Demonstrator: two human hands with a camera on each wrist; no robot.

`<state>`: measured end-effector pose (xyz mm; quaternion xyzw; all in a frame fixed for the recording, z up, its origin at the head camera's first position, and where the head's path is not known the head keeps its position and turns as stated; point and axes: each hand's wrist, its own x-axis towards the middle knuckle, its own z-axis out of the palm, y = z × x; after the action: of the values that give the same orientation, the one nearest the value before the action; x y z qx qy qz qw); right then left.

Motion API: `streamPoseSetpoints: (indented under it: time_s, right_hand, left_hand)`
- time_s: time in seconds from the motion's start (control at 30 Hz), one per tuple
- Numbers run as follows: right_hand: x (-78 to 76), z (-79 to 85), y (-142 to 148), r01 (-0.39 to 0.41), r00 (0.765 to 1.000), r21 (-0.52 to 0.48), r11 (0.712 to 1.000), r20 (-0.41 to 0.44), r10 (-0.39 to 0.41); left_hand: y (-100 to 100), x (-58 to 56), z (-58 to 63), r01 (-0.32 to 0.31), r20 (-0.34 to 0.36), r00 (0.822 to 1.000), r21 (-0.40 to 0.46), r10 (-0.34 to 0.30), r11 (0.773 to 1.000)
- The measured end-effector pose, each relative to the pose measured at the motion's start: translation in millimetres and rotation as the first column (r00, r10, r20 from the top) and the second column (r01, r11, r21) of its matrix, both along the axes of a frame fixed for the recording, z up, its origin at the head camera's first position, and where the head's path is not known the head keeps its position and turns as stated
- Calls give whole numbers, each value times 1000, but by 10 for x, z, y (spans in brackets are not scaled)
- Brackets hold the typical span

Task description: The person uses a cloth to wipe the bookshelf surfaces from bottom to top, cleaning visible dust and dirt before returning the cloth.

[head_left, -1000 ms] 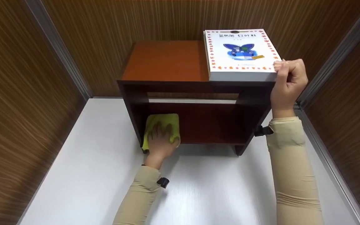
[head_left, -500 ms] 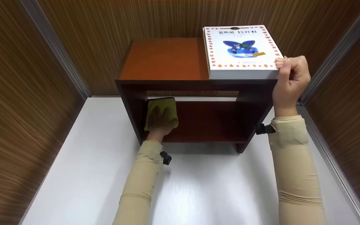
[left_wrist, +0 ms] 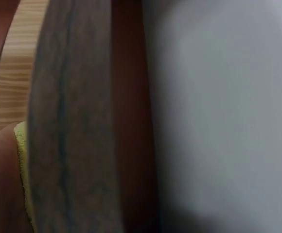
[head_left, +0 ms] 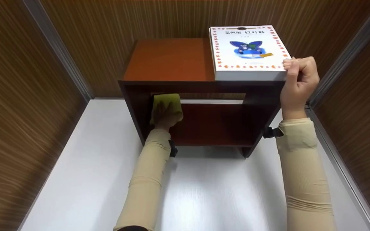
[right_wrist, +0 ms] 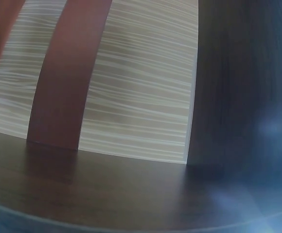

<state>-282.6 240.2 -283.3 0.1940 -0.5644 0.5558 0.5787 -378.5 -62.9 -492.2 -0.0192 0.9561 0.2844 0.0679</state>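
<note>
My left hand [head_left: 166,117] reaches into the dark brown shelf [head_left: 217,125], its fingers spread over a yellow-green cloth [head_left: 174,98]. It presses the cloth at the back left of the lower board, beside the left side panel. In the left wrist view, part of the hand [left_wrist: 2,179] and the cloth edge [left_wrist: 22,150] show behind a blurred panel. My right hand [head_left: 299,85] has curled fingers at the near right corner of a thick white book [head_left: 249,62] on the shelf top. Its fingertips lie on the cover; its other fingers are partly hidden.
The shelf top [head_left: 172,61] is reddish brown left of the book. A white table [head_left: 201,189] bears the shelf. Wood-grain walls [head_left: 85,32] stand behind and on both sides. In the right wrist view, a shelf board [right_wrist: 121,194] and a reddish crossbar [right_wrist: 65,82] show.
My left hand has slid the cloth away from me, from the front left of the lower board to its back left. The right hand stays at the book corner.
</note>
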Motion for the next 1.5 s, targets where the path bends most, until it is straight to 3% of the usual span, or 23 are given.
streamPoseSetpoints:
  time_s: [0.17,0.3,0.4,0.53,0.57,0.6,0.67,0.73,0.77,0.8,0.87,1.0,1.17,1.27,1.4,1.5]
  right_hand:
    - [-16,-2,-23,8,1000,9,1000,13,-8]
    - [-22,-1,-27,8,1000,13,1000,6,-8]
    - [-15,-2,-18,12,1000,5,1000,12,-12]
    - [5,-8,9,23,1000,3,1000,15,-23]
    - [7,-12,9,22,1000,2,1000,15,-22]
    - [9,-17,10,21,1000,2,1000,17,-21]
    - [14,-25,9,15,1000,-7,1000,23,-15]
    - [16,-29,9,15,1000,-8,1000,25,-15]
    - [17,-29,9,14,1000,-9,1000,27,-14]
    - [17,-30,8,14,1000,-9,1000,28,-14]
    - [16,-28,5,17,999,-12,1000,29,-17]
    - [-2,-13,-7,14,1000,-19,1000,28,-14]
    - [-15,1,-2,6,1000,-28,1000,27,-5]
    - [-14,-4,-8,1,1000,-32,999,26,0]
    - [-7,-10,-15,-3,1000,-37,999,23,4]
    - [-3,-3,-15,-1,1000,-44,999,22,2]
  left_hand:
    - [-32,-106,-91,4,2,1000,-100,-3,995]
    - [-15,-94,-104,24,-50,998,-213,-35,977]
    - [24,-5,6,17,-114,992,-311,-55,950]
    - [69,153,229,20,-185,979,-324,-84,946]
    - [69,194,272,49,-196,973,-354,-125,934]
    - [65,227,301,86,-206,961,-410,-184,908]
    - [62,288,337,132,-215,935,-526,-282,840]
    - [70,343,354,140,-212,919,-613,-332,778]
    - [80,369,353,135,-209,917,-638,-339,758]
    - [94,398,348,124,-199,927,-636,-317,762]
    - [132,454,323,85,-189,952,-594,-242,800]
    - [192,594,266,41,-189,964,-595,-189,803]
    - [233,857,234,2,-238,951,-628,-195,778]
    - [232,1016,240,-6,-289,930,-630,-227,777]
    - [226,1150,284,54,-290,908,-636,-303,770]
    - [222,1157,338,113,-216,928,-614,-304,781]
